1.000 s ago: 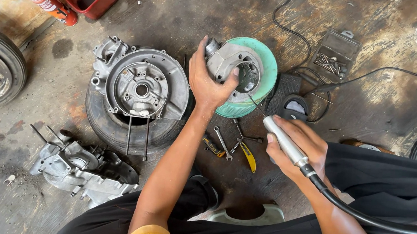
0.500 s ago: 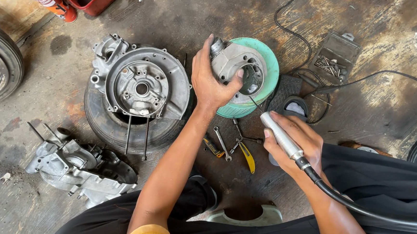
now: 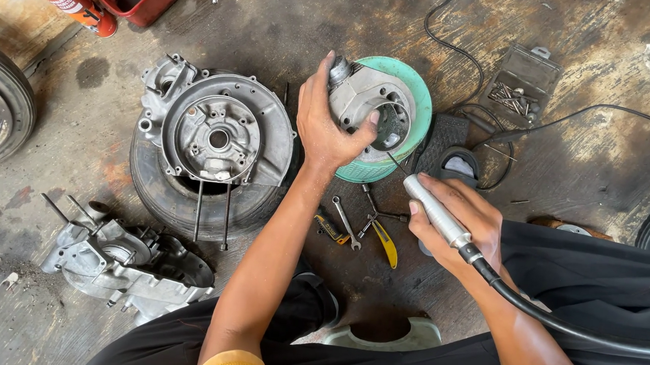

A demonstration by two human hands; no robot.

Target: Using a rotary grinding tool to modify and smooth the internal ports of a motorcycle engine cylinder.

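The left hand [image 3: 327, 126] wraps its fingers around a grey metal part [image 3: 366, 102] sitting on a green roll [image 3: 412, 109]. The right hand [image 3: 454, 220] grips a silver grinding tool [image 3: 434, 212] tight, just beside it.

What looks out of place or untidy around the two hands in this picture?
Small hand tools lie scattered on the stained floor between the arms. The engine casing rests on an old tyre. The left hand steadies a metal cylinder part; the right hand holds a rotary handpiece.

Loose wrenches [image 3: 358, 223] between both forearms
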